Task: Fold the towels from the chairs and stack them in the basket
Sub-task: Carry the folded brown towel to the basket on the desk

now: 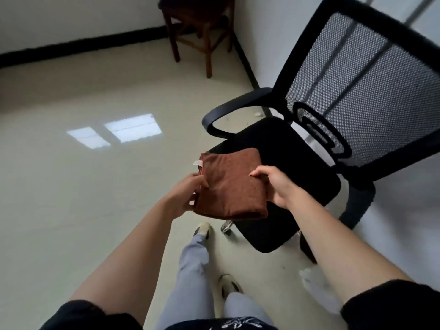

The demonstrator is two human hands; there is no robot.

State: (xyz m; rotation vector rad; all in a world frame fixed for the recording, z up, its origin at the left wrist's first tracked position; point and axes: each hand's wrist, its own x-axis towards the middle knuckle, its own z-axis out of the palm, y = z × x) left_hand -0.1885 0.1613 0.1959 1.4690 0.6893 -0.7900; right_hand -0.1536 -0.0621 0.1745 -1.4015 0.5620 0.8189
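Observation:
A brown towel [232, 184], folded into a thick rectangle with a small white tag at its far left corner, hangs in the air in front of me. My left hand [185, 194] grips its left edge. My right hand [276, 184] holds its right edge, thumb on top. The towel is above the front edge of a black office chair [285, 148] with a mesh back, whose seat is bare. No basket is in view.
A dark wooden stool [197, 22] stands in the far corner against the white wall. A pale glossy floor [83, 186] stretches to the left. My legs and shoes [202, 231] are below the towel, beside the chair's base.

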